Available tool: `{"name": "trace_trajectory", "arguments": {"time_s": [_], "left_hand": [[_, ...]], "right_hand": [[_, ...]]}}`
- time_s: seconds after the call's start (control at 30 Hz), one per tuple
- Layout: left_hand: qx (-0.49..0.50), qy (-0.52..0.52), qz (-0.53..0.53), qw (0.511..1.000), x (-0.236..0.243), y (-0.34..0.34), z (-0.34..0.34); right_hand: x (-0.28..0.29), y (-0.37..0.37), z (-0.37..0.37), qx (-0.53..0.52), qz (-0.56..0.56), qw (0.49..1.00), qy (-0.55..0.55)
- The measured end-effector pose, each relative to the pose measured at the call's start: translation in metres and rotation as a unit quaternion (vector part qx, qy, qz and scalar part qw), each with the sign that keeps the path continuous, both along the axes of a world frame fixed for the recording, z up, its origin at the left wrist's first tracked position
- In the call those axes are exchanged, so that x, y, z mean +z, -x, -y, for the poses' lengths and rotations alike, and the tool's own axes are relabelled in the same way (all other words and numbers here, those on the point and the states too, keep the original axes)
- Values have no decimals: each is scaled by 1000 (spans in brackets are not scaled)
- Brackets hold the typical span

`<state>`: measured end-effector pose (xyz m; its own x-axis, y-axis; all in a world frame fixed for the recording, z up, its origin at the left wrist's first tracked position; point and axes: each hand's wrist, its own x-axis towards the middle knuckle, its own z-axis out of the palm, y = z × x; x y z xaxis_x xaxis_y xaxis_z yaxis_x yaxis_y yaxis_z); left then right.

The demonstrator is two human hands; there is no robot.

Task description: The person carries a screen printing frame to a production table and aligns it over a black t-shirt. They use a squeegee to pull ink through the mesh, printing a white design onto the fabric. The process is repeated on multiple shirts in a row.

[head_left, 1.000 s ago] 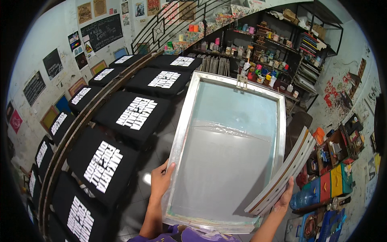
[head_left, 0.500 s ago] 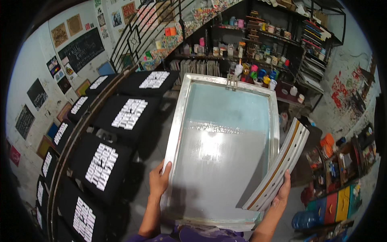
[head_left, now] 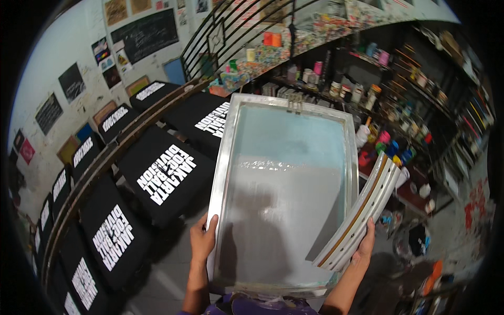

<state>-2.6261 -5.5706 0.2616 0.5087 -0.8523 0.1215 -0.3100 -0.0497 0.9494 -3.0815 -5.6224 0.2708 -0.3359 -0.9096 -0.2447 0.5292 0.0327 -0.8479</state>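
A screen printing frame (head_left: 220, 173) with a silver metal rim is held up in front of me. Its mesh (head_left: 283, 194) is pale blue at the far end and grey over the rest, with a wet, glossy line between. My left hand (head_left: 202, 239) is closed on the near part of the left rim, thumb on top. In my right hand (head_left: 363, 244) is a long squeegee (head_left: 359, 215) with a pale, hole-dotted holder and a brown strip. It slants over the frame's right rim, its lower end above the mesh. The right fingers are partly hidden behind the holder.
Black shirts (head_left: 168, 173) with white print lie on boards along a curved rail (head_left: 113, 144) to my left. Shelves with paint jars (head_left: 357, 92) and a low table with bottles (head_left: 415, 191) stand at the far right. A stair railing (head_left: 215, 39) rises behind.
My view has swung left, so the shirts, stairs and shelves sit further right. The frame and squeegee stay in my hands, nearly unmoved in view. The bright glare on the mesh has given way to shadow.
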Motion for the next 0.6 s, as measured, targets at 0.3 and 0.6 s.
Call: {"name": "trace_trajectory", "arguments": {"time_s": [0.3, 0.6], "left_hand": [[50, 38, -33, 997, 5, 6, 232], [119, 43, -30, 992, 3, 7, 449]], "right_hand": [[33, -7, 233, -2, 48, 997, -53], [5, -1, 528, 52, 32, 998, 17]]}}
